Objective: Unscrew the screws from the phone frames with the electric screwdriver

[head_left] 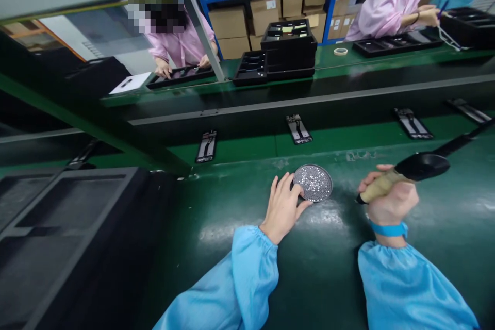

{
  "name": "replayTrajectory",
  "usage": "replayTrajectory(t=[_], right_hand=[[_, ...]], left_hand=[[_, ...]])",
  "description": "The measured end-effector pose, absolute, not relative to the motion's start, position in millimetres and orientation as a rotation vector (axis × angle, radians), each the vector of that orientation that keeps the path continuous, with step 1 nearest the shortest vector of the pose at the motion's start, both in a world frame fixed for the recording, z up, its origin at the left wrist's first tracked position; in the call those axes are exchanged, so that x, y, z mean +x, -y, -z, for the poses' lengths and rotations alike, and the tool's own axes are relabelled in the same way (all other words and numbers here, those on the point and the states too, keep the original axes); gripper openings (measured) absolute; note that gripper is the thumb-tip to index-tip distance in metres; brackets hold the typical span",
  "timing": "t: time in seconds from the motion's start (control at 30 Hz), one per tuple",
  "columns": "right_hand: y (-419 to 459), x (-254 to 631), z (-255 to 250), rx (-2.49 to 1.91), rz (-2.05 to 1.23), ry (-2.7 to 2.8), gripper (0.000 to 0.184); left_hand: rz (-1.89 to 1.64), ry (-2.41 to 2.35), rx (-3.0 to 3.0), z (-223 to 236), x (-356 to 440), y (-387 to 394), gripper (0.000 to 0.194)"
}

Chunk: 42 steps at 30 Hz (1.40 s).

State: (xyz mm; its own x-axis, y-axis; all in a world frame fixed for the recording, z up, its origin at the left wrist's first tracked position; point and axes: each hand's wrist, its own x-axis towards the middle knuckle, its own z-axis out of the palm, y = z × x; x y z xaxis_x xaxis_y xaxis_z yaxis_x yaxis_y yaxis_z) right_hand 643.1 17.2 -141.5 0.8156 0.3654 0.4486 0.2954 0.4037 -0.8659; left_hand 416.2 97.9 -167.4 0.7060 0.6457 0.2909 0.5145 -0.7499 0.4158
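Observation:
My left hand point(284, 204) is at the left edge of a round grey screw tray point(315, 183), thumb and a bent finger against its rim, the other fingers stretched beside it. Many small shiny pieces, apparently screws, lie across the tray's dotted surface. To the right, my right hand point(392, 201) is wrapped round the tan grip of an electric screwdriver point(381, 188). The tool's black rear end and cord run up to the right, while its dark front end points left and down. It is held apart from the tray.
Several opened phones point(298, 129) lie on a green strip beyond my bench point(325, 252). Black foam trays point(77, 201) stand at left, beside a slanting green post point(100, 118). Across the line, two people in pink handle black trays point(398, 44); stacked black boxes point(289, 51) stand between them.

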Motion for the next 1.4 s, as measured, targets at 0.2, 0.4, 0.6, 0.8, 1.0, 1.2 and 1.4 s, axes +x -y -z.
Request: replayTrajectory(t=[0.2,0.4,0.6,0.8,1.0,1.2,1.4], right_hand=[[-19,641,140,-1.172,-0.058,0.65,0.06],[-16,640,141,-1.174,-0.102,0.647,0.066],[-14,638,142,-1.159,-0.155,0.643,0.06],[-13,639,146,-1.162,-0.165,0.641,0.059],[-12,640,146,-1.172,-0.156,0.654,0.059],[-13,641,145,-1.173,-0.165,0.64,0.061],[-14,639,140,-1.169,-0.143,0.602,0.062]], left_hand=[[-0.693,-0.895,2.461,156,429,-116,0.024],[-0.569,-0.792,2.445,135,514,-190,0.005],[-0.407,-0.724,2.536,146,558,-213,0.006],[-0.322,-0.693,2.624,149,564,-209,0.005],[-0.268,-0.645,2.674,138,567,-210,0.011],[-0.293,-0.552,2.629,121,509,-189,0.012],[-0.457,-0.709,2.522,134,445,-150,0.019]])
